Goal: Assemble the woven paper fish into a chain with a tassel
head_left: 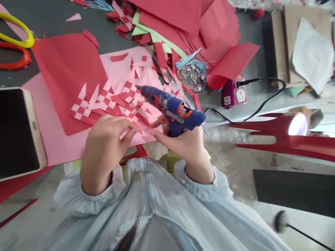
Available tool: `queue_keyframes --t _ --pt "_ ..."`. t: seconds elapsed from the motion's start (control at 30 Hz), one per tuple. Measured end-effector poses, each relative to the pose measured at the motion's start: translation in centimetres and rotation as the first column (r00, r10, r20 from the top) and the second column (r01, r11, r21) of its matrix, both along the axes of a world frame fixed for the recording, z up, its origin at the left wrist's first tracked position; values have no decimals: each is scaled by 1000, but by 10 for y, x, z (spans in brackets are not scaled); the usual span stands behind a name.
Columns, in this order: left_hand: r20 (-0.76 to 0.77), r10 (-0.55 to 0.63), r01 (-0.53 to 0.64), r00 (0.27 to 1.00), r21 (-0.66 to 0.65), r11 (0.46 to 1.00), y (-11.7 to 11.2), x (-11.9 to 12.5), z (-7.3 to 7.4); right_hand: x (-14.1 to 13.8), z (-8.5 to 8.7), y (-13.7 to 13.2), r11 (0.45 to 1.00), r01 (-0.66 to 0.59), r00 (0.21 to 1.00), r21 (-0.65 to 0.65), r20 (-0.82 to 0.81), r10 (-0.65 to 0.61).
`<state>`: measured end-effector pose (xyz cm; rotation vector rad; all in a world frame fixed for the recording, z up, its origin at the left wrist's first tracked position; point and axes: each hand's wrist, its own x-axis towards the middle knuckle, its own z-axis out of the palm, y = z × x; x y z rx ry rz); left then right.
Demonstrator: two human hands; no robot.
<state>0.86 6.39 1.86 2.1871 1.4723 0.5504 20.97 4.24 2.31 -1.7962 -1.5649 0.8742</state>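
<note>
My right hand (183, 144) is wrapped round the handle of a blue hot glue gun (172, 108), whose nozzle points left over the paper. A small red light glows on the gun's side, and its orange trigger part shows. The thumb of that hand reaches toward my left hand (108, 143). My left thumb and forefinger are pinched together near the front edge of a pink sheet (60, 148); what lies between them is too small to make out. Beyond the fingers are several red-and-pink woven paper pieces (81, 108), partly on a red sheet (70, 76).
A phone (18, 134) and scissors with yellow and red handles (15, 55) lie at left. Red paper (172, 14) is piled at the back, near a small container of beads (195, 76). A black cord (264, 106) runs from a purple socket adapter (234, 94) past the table edge.
</note>
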Motion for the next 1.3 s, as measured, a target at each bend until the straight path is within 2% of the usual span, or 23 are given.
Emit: queue_keyframes --t 0.1,0.23,0.37,0.47,0.6,0.93,1.17,1.3 --pt "53 4 -5 999 31 1000 1 2 0 -11 -5 4 999 10 999 31 52 -11" --pt "82 81 -84 993 33 996 0 6 -3 -15 -13 9 994 76 995 82 52 -81" --pt "0 152 -152 988 59 987 -1 9 -3 -12 -17 18 996 70 968 61 235 -83" --pt "-77 101 -96 992 63 993 -2 9 0 -10 -18 23 999 -1 920 46 391 -17" --pt "-121 33 -29 992 34 999 -4 8 1 -8 -19 24 995 -64 869 80 494 16" --pt "-186 -48 47 981 -8 999 -6 9 0 -7 -17 31 990 -121 822 71 566 60" --pt "-284 -62 58 957 -21 998 -5 14 -2 -10 -16 31 993 -112 823 47 564 66" --pt "-292 -42 47 956 10 999 -6 18 -3 -11 -15 31 994 -109 822 6 562 87"
